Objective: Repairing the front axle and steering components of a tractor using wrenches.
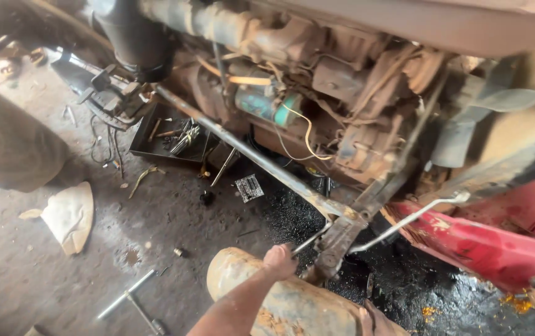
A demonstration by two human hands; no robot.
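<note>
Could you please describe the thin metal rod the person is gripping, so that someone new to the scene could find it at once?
Start at the grimy engine overhead and follow the long diagonal steel bar down to its lower right end. There a hand grips a thin bent rod. It is far slimmer than the bar and shorter than the pale curved tube to its right.

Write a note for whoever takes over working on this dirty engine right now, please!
Left hand: closed on the near end of the thin rod.
Right hand: out of view.
The thin rod runs up to the long steel bar under the engine and seems joined there.
Tool tray and T-handle wrench lie on the floor, untouched.
</note>
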